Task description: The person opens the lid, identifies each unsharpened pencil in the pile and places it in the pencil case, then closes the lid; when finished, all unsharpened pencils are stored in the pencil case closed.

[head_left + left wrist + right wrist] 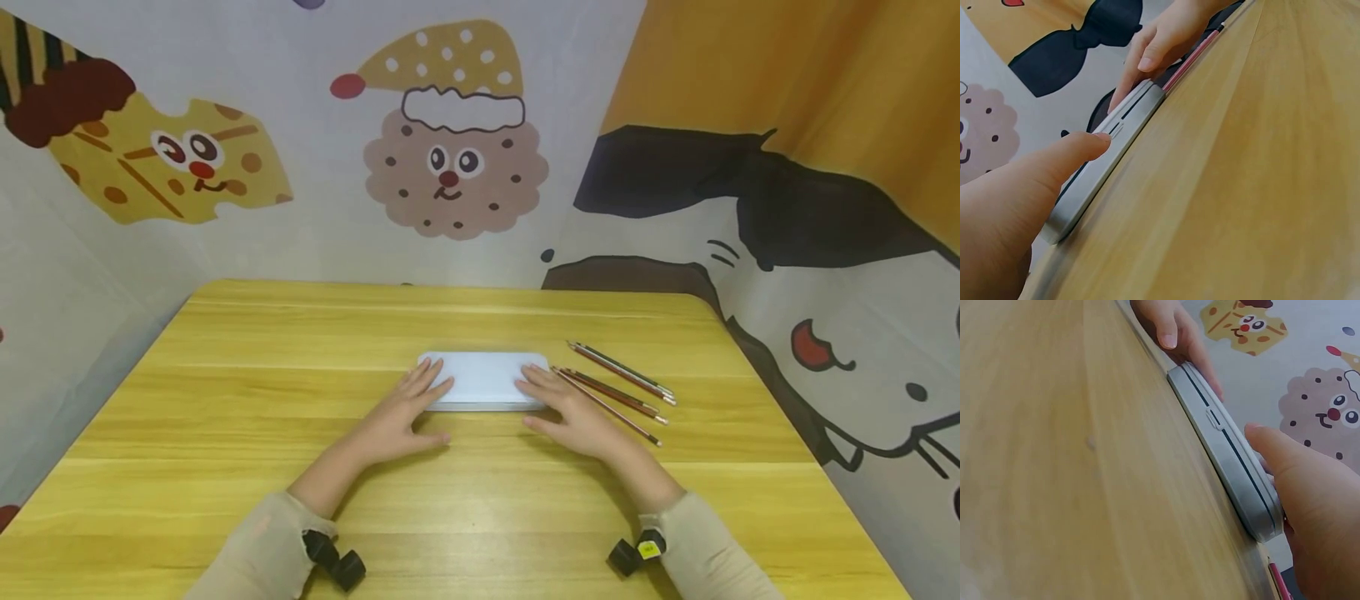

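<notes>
A pale, flat pencil case with rounded corners lies on the wooden table, long side toward me. Its lid is down, and a thin dark seam and a small catch show along the front of the case. My left hand rests its fingers on the left end of the lid, thumb apart from them. On the opposite end lie the fingers of my right hand, likewise spread. Neither hand curls round the case.
Just right of the case several pencils lie slanted on the table, some under or beside my right hand. Behind the far table edge hangs a cloth printed with cartoon figures.
</notes>
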### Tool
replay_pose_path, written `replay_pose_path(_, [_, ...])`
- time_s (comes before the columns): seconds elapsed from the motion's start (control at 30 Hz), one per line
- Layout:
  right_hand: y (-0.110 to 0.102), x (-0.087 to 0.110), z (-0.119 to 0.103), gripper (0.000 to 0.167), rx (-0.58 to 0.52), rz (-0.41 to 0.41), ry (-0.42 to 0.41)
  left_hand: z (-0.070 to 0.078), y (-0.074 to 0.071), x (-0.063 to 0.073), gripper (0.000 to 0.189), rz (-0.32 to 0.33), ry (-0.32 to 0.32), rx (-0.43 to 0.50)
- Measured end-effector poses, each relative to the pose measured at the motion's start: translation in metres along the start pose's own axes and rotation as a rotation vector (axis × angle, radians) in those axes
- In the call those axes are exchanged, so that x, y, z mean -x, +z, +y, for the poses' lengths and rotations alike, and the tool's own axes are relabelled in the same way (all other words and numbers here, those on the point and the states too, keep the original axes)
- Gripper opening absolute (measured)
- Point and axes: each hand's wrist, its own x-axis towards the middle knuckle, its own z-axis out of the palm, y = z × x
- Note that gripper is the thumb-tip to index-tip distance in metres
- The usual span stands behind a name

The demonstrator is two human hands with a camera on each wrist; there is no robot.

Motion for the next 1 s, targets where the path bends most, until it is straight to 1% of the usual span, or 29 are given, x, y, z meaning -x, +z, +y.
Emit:
replay_pose_path(0.2, [0.001, -0.001, 0.001, 0.062, 0.005, -0.011, 0.0, 0.003, -0.003, -0.001, 0.085, -0.01, 0.01, -0.036])
replay_pose_path(0.4, [0.0, -0.001, 0.001, 0.06, 0.026, -0.008, -0.022, 0.005, -0.003, -0.002, 0.086, -0.027, 0.009, -0.084])
replay_pose_path(0.6, [-0.001, 0.001, 0.001, 0.059, 0.008, 0.0, -0.014, 0.006, -0.002, -0.003, 0.087, -0.024, 0.012, -0.091])
replay_pose_path(0.7, [-0.003, 0.002, 0.001, 0.056, -0.024, 0.01, 0.004, 0.007, -0.002, -0.004, 0.084, -0.025, 0.008, -0.072])
replay_pose_path(0.8, [-0.008, 0.004, 0.002, 0.05, -0.036, 0.025, 0.026, 0.007, -0.006, -0.004, 0.08, -0.016, -0.004, -0.025])
replay_pose_path(0.93, [-0.026, 0.009, 0.003, 0.045, -0.013, 0.059, 0.052, 0.007, -0.019, 0.0, 0.072, 0.012, -0.031, 0.037])
replay_pose_path(1.0, [-0.039, 0.013, 0.005, 0.043, 0.013, 0.086, 0.063, 0.006, -0.027, 0.004, 0.069, 0.021, -0.041, 0.046])
